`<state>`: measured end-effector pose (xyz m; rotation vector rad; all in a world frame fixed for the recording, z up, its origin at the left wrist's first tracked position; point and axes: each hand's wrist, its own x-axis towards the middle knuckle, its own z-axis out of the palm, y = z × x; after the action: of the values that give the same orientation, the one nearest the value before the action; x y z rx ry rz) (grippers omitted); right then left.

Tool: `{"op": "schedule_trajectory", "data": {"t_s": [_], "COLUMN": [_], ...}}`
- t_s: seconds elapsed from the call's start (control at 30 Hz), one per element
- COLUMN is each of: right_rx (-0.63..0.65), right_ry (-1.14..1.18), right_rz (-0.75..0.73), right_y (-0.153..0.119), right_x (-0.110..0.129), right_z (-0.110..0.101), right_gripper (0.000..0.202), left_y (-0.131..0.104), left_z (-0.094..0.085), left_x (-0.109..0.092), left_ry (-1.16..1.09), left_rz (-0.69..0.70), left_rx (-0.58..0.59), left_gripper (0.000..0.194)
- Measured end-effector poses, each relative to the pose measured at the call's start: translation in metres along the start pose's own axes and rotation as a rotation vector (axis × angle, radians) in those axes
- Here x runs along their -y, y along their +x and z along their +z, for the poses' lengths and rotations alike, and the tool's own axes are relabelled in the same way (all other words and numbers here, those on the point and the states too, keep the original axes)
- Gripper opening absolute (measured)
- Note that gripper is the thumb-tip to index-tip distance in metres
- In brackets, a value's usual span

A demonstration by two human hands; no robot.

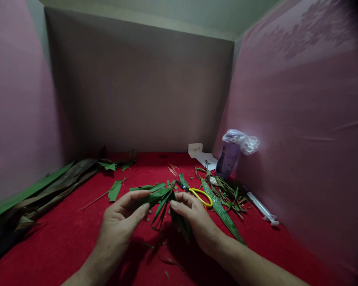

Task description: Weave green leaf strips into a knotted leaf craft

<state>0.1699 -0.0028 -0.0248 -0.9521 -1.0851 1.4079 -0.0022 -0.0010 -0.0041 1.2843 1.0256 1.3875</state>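
Note:
A folded bundle of green leaf strips is held between my two hands above the red cloth. My left hand pinches its left side between thumb and fingers. On the right side, the thumb and fingers of my right hand close on the bundle, with a wider leaf part hanging below them in shadow. Narrow strips fan downward between the hands, and a brownish tip points up. Scissors with yellow handles lie just beyond my right hand, beside a long glossy green leaf.
Long leaves lie along the left wall. Leaf scraps, a clear syringe-like tube and a purple container with plastic wrap are at right. Thin sticks and white papers lie behind. Pink walls flank the red cloth.

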Motion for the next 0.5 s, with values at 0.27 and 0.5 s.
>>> {"op": "schedule_trajectory", "data": {"t_s": [0.27,0.5], "right_rx": [0.094,0.092], "right_ry": [0.095,0.067], "right_rz": [-0.001,0.000], "right_y": [-0.0004,-0.0024], "right_x": [0.0027,0.0035], "right_z": [-0.0006,-0.0002], "right_gripper": [0.028,0.026], "left_y": [0.0002,-0.0005], "left_z": [0.0023,0.0043], "left_x": [-0.0002,-0.0048], "left_ry": [-0.041,-0.125], "left_rz": [-0.090,-0.412], "left_rx": [0.035,0.200], "left_gripper": [0.020,0.027]}}
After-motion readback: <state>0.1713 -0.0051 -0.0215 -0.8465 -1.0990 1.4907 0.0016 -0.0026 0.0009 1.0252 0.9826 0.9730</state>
